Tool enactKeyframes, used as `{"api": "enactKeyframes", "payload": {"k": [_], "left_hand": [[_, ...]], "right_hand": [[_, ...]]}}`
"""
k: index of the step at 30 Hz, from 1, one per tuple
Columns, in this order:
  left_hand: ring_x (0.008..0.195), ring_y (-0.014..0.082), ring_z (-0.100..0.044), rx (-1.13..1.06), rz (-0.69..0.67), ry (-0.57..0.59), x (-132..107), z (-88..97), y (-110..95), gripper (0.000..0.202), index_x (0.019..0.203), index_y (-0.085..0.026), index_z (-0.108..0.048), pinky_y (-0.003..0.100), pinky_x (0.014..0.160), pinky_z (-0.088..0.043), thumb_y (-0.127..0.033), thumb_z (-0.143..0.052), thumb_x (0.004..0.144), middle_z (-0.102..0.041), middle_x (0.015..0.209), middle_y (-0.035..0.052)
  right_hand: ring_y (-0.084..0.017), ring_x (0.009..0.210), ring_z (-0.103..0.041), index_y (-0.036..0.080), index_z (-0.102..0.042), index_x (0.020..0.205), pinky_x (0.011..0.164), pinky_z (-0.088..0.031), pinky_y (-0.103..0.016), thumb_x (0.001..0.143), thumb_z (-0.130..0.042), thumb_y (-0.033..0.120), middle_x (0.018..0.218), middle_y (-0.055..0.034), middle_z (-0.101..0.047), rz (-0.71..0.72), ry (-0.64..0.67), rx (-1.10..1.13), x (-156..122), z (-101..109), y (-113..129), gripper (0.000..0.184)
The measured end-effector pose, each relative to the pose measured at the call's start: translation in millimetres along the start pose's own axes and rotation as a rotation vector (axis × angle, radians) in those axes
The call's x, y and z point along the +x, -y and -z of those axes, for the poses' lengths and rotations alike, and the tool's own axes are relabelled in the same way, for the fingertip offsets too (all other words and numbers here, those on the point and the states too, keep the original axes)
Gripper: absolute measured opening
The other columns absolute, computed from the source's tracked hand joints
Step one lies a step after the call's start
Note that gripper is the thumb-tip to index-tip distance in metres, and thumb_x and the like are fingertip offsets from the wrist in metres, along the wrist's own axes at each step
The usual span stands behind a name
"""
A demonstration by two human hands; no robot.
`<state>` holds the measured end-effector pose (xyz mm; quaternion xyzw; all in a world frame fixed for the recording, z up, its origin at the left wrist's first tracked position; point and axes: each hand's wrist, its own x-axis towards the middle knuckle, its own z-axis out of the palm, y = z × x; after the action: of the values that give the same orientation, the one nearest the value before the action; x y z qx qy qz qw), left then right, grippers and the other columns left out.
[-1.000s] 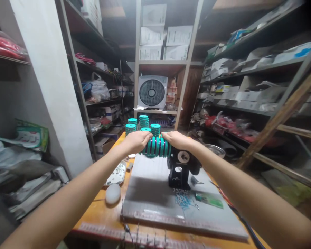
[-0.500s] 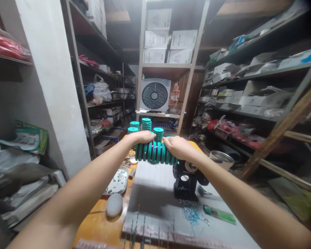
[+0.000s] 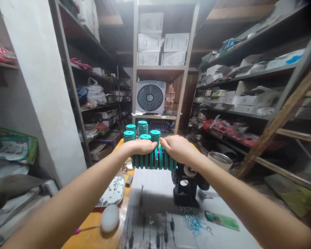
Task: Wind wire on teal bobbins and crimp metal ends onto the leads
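Both hands hold one horizontal row of several green spools [image 3: 151, 161] out over the far part of the table. My left hand [image 3: 140, 146] is closed over the row's left end, and my right hand [image 3: 178, 148] is closed over its right end, fingers curled on top. A purple band shows between two spools near the middle. Just below the right end stands a black machine with round wheels [image 3: 187, 182]. Behind the hands, several upright stacks of green spools [image 3: 142, 129] stand at the table's far edge.
A grey mat [image 3: 155, 193] covers the orange table [image 3: 93, 231]. On it lie small blue parts [image 3: 194, 221], a green circuit board [image 3: 223, 221], a white tray [image 3: 111, 192] and a white stone [image 3: 109, 218]. Shelves of boxes line both sides; a box fan [image 3: 150, 97] sits ahead.
The row of spools came slightly toward me and leveled, and my hands slid closer together on top of it. The view tilted, so the table's near edge left the frame.
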<state>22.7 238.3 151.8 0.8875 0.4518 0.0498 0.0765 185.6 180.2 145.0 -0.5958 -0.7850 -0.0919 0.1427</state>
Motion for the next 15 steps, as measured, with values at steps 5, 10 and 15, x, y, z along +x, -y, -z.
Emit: {"api": "enactKeyframes", "payload": {"k": [5,10,15], "left_hand": [[0.110,0.0250,-0.061,-0.023,-0.031,0.023,5,12.3,1,0.055,0.111,-0.015,-0.064,0.039,0.093,-0.045,-0.051,-0.026,0.096,-0.064,0.124,0.0126],[0.107,0.0337,-0.060,0.044,-0.019,-0.107,-34,4.3,-19,0.055,0.103,-0.018,-0.064,0.044,0.089,-0.044,-0.046,-0.018,0.095,-0.066,0.117,0.0149],[0.109,0.0382,-0.058,0.061,-0.011,-0.085,-32,-7.0,-18,0.061,0.104,-0.014,-0.064,0.050,0.090,-0.041,-0.048,-0.013,0.096,-0.065,0.116,0.0193]], "right_hand": [[-0.028,0.088,-0.062,0.012,-0.066,0.086,0.076,-0.039,-0.035,0.102,-0.019,0.038,0.092,-0.0169,-0.068,0.032,0.033,-0.027,-11,-8,1,0.056],[-0.016,0.064,-0.059,0.014,-0.064,0.078,0.062,-0.045,-0.027,0.097,-0.046,0.041,0.073,-0.0025,-0.065,0.055,0.259,0.049,35,-6,-20,0.038],[-0.013,0.063,-0.058,0.013,-0.063,0.080,0.061,-0.046,-0.027,0.097,-0.047,0.044,0.073,-0.0004,-0.063,0.009,0.258,0.076,49,-3,-25,0.038]]}}
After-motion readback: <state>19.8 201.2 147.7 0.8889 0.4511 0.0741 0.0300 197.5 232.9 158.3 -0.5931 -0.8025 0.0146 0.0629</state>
